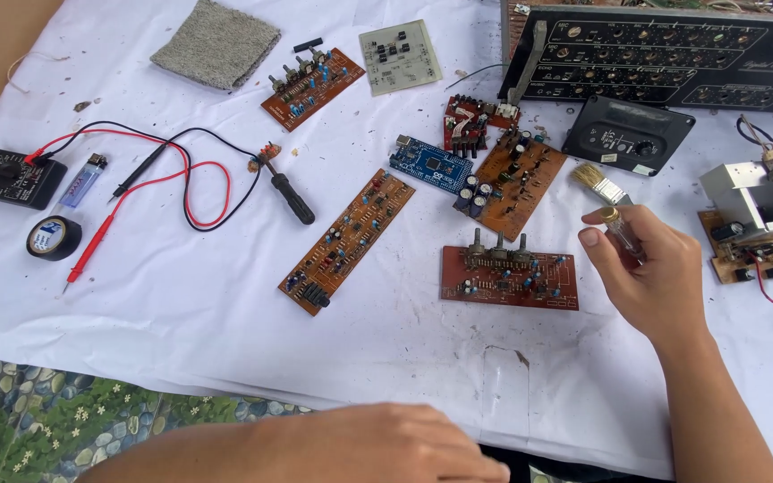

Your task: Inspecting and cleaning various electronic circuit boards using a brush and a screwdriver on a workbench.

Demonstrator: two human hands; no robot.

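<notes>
My right hand is closed around a small clear-handled tool with a brass tip, held just right of a brown circuit board with three knobs. A small paintbrush lies just above that hand. My left hand rests low at the front edge of the white cloth, fingers flat, holding nothing. A long brown circuit board lies diagonally in the middle.
A black multimeter with red and black leads, a black tape roll, a lighter, a black-handled screwdriver, a blue board, more brown boards, a grey cloth pad, a black amplifier panel and a metal heatsink module lie around.
</notes>
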